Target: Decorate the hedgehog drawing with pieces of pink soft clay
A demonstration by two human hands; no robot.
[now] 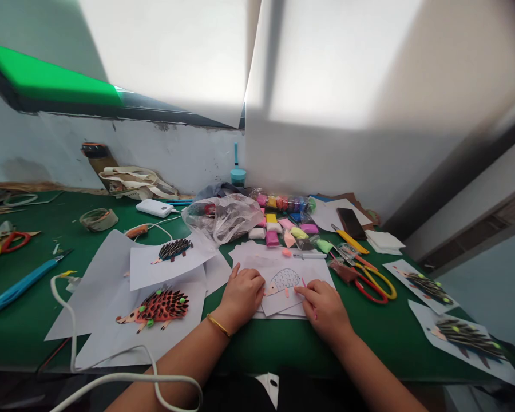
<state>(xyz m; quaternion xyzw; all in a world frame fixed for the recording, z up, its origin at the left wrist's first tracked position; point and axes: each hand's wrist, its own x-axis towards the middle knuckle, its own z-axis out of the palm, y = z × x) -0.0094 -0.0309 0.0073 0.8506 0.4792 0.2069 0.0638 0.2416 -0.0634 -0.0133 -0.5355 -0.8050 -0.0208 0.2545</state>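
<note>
Green tabletop (249, 349) stands against a pale wall (189, 150). From my remote seat I see, leftmost, a blue knife (23, 284), then a spiky red hedgehog (163, 309) on paper. The left hand (242, 293) rests on the sheet (277, 309), fingers loosely bent, nothing visibly gripped; light, even pressure there should, I judge, keep it still. Between both hands lies the hedgehog drawing (285, 278), a pink piece (286, 293) below its belly. The right hand (326, 308) grasps a thin pink stick (315, 313); small, gentle touches would suit it. Scissors (363, 269) lie beyond.
</note>
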